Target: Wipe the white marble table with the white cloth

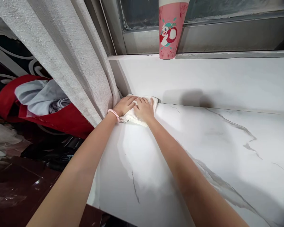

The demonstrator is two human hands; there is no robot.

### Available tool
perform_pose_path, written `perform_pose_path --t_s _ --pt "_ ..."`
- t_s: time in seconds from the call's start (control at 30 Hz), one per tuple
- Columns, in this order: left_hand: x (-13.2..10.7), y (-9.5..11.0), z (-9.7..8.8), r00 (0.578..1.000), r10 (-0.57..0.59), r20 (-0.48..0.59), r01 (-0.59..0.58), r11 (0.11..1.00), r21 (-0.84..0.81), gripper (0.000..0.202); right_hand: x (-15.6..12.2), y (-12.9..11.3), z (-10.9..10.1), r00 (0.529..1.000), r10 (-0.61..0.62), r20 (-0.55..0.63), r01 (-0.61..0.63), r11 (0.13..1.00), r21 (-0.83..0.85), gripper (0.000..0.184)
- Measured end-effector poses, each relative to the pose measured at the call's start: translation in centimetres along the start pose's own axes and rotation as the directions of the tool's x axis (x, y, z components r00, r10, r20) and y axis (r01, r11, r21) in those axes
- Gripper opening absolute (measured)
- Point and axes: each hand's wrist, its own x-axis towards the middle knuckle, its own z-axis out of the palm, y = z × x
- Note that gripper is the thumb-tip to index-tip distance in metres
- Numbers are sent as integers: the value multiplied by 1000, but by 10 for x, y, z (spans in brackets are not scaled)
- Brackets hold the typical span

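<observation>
A white cloth (132,117) lies on the white marble surface (203,151), in the far left corner where it meets the raised back ledge. Both hands rest on top of this cloth. My left hand (126,105) lies flat on its left part, fingers stretched toward the ledge, with a pink bead bracelet (114,114) on the wrist. My right hand (144,109) presses flat on the cloth's right part, fingers apart and pointing away from me. The two hands touch side by side.
A grey curtain (68,56) hangs just left of the hands. A pink cup (170,28) stands on the window sill above. A red bag (49,110) with grey fabric sits on the dark floor at left. The marble's left edge runs under my left arm.
</observation>
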Motion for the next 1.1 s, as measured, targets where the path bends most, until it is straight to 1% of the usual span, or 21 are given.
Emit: perform_pose_path --t_s 0.13,0.3,0.4,0.5,0.6,0.83,0.93,1.0,1.1 --pt "-12 7 -1 999 -13 -35 13 1000 14 47 -10 -2 -2 1000 -9 -11 9 1000 9 37" --pt "-25 17 -1 999 17 -41 -16 1000 15 48 -29 -8 -6 999 20 -30 -19 999 45 37" --pt "-41 27 -3 999 19 -44 -19 1000 -1 49 -44 -15 -11 999 28 -22 -27 998 56 37" --pt "-66 38 -8 999 -3 -39 3 1000 -20 49 -61 -25 -16 1000 3 12 -4 998 70 37" --pt "-98 50 -14 998 -45 -51 44 999 -26 50 -82 -39 -18 997 -58 47 55 996 71 38" --pt "-172 76 -29 995 -98 -30 97 995 -23 50 -140 -81 -15 989 -146 25 146 989 20 40" --pt "-194 86 -32 992 -121 -41 120 993 -14 49 -162 -92 -18 986 -162 33 161 987 27 42" --pt "-205 93 -32 991 -124 -46 124 992 -12 49 -175 -97 -23 983 -177 40 176 984 18 43" --pt "-218 105 -34 991 -131 -34 131 991 -9 49 -190 -99 -30 970 -235 64 236 972 -10 45"
